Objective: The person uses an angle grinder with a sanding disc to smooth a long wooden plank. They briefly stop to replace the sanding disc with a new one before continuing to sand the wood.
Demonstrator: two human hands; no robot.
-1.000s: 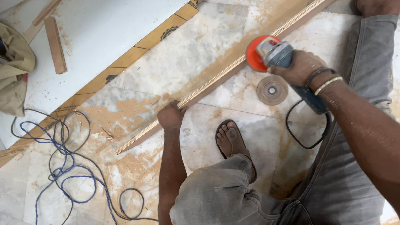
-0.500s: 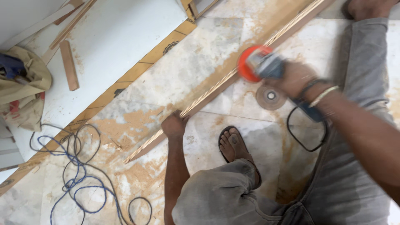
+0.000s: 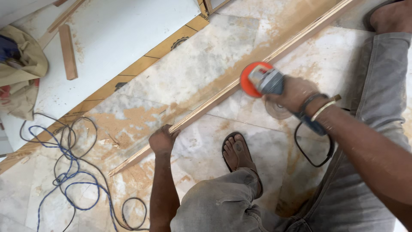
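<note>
A long thin wooden strip [image 3: 223, 92] lies diagonally across the marble floor [image 3: 206, 56]. My left hand [image 3: 162, 139] presses down on the strip near its lower end. My right hand [image 3: 296, 93] grips an angle grinder [image 3: 264, 80] with an orange guard, its disc set against the strip's edge near the middle. The grinder's black cable [image 3: 311, 148] loops on the floor beside my arm. My sandalled foot [image 3: 237, 152] rests flat below the strip.
A white board [image 3: 116, 41] with a short wood offcut [image 3: 68, 51] lies at the upper left. A tan cloth bag [image 3: 19, 77] sits at the left edge. Blue and black cables [image 3: 68, 176] tangle at the lower left. Sawdust covers the floor around the strip.
The grinder and my right hand have slid down-left along the strip. The view has shifted a little; my left hand stays on the strip.
</note>
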